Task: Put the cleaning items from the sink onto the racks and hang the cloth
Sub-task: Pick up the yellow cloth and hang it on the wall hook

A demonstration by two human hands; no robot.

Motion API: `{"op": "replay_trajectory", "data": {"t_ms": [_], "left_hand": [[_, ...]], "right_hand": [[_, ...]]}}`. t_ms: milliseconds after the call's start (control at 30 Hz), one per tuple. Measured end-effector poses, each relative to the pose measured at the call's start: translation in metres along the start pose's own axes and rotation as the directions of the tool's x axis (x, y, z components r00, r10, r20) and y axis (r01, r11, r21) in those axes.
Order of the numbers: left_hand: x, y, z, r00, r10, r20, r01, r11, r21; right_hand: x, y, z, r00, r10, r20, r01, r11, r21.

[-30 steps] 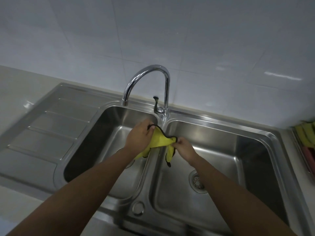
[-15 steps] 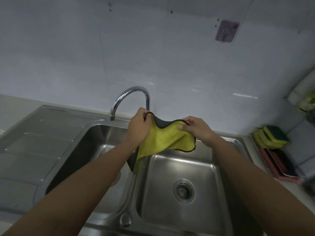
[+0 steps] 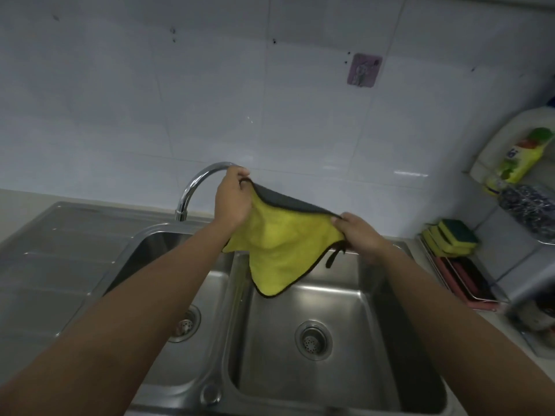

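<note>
So this was the cloth-hanging part, judging by how things looked. Both basins of the sink (image 3: 126, 265) were bare apart from the drains, so I'd say the rack part was pretty much done.

Going left to right: the faucet (image 3: 199, 180) curved up behind the left hand (image 3: 232, 202), which was pinched shut on 1 top corner of the cloth (image 3: 282, 244). The cloth was yellow on the near face with a dark grey back and dark trim, spread open in the air above the divider between the 2 basins, touching nothing below. The right hand (image 3: 359, 232) was closed on the opposite corner, a bit lower, and a small dark loop (image 3: 335, 258) dangled just under it.

Up on the tiled wall, above and right of the hands, sat a stick-on hook (image 3: 364, 69). Further right, sponges (image 3: 452, 237) were stacked on a rack (image 3: 468, 283) on the desk, with a bottle (image 3: 519, 154) on a higher rack.

My guess for the next move: find that loop with the fingers, lift the cloth up and right, and slip the loop over the hook.
</note>
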State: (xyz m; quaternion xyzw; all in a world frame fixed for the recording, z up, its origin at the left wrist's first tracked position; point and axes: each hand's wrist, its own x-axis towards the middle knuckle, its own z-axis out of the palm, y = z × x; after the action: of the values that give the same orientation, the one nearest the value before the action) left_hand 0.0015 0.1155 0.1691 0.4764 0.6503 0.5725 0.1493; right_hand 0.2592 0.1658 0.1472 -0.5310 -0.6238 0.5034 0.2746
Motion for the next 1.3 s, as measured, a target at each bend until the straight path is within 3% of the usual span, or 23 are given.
{"op": "replay_trajectory", "data": {"t_ms": [100, 200, 333, 400, 500, 567, 633, 700, 767, 833, 900, 1000, 1100, 1233, 1300], "left_hand": [[-0.004, -0.010, 0.005, 0.973, -0.006, 0.231, -0.025, 0.991, 0.132], [-0.015, -0.021, 0.015, 0.905, -0.107, 0.413, -0.008, 0.964, 0.267], [-0.021, -0.025, 0.023, 0.822, -0.224, 0.523, 0.048, 0.943, 0.328], [-0.020, -0.021, 0.025, 0.816, -0.221, 0.534, 0.019, 0.934, 0.358], [-0.022, -0.019, 0.030, 0.818, -0.150, 0.556, -0.141, 0.884, 0.446], [-0.027, -0.026, 0.036, 0.807, -0.149, 0.571, -0.216, 0.826, 0.521], [-0.030, -0.035, 0.038, 0.855, -0.146, 0.498, -0.181, 0.815, 0.550], [-0.026, -0.038, 0.032, 0.936, -0.121, 0.330, -0.069, 0.856, 0.512], [-0.019, -0.041, 0.026, 0.972, -0.116, 0.204, -0.006, 0.857, 0.515], [-0.017, -0.041, 0.026, 0.962, -0.159, 0.223, -0.012, 0.789, 0.615], [-0.025, -0.033, 0.037, 0.916, -0.195, 0.351, -0.095, 0.745, 0.661], [-0.043, -0.016, 0.069, 0.820, -0.136, 0.557, -0.175, 0.866, 0.469], [-0.049, 0.003, 0.086, 0.840, -0.077, 0.536, -0.072, 0.966, 0.250], [-0.042, 0.015, 0.084, 0.891, -0.024, 0.454, -0.050, 0.987, 0.152], [-0.039, 0.020, 0.085, 0.883, -0.012, 0.470, -0.051, 0.991, 0.122]], "right_hand": [[0.002, -0.022, -0.006, 0.997, -0.047, 0.054, 0.043, 0.996, 0.075], [0.000, -0.033, -0.008, 0.983, 0.019, 0.184, -0.030, 0.998, 0.054], [-0.003, -0.052, -0.024, 0.982, -0.017, 0.186, 0.055, 0.979, -0.197], [0.000, -0.063, -0.036, 0.987, -0.085, 0.134, 0.113, 0.969, -0.217], [0.005, -0.062, -0.039, 0.990, -0.128, 0.066, 0.141, 0.956, -0.259], [0.007, -0.047, -0.036, 0.993, -0.101, 0.055, 0.115, 0.874, -0.472], [0.008, -0.038, -0.038, 0.992, -0.122, 0.044, 0.122, 0.763, -0.635], [0.006, -0.044, -0.050, 0.982, -0.187, -0.006, 0.145, 0.784, -0.603], [0.003, -0.055, -0.060, 0.982, -0.188, -0.025, 0.149, 0.846, -0.512], [0.000, -0.058, -0.055, 0.990, -0.142, 0.013, 0.130, 0.865, -0.485], [0.001, -0.058, -0.039, 0.989, -0.142, 0.043, 0.147, 0.890, -0.432], [0.001, -0.068, -0.019, 0.978, -0.181, 0.102, 0.206, 0.899, -0.385], [0.002, -0.083, -0.024, 0.967, -0.219, 0.129, 0.253, 0.873, -0.417], [0.001, -0.089, -0.048, 0.970, -0.194, 0.146, 0.243, 0.797, -0.552], [-0.001, -0.088, -0.054, 0.969, -0.192, 0.153, 0.245, 0.759, -0.603]]}}
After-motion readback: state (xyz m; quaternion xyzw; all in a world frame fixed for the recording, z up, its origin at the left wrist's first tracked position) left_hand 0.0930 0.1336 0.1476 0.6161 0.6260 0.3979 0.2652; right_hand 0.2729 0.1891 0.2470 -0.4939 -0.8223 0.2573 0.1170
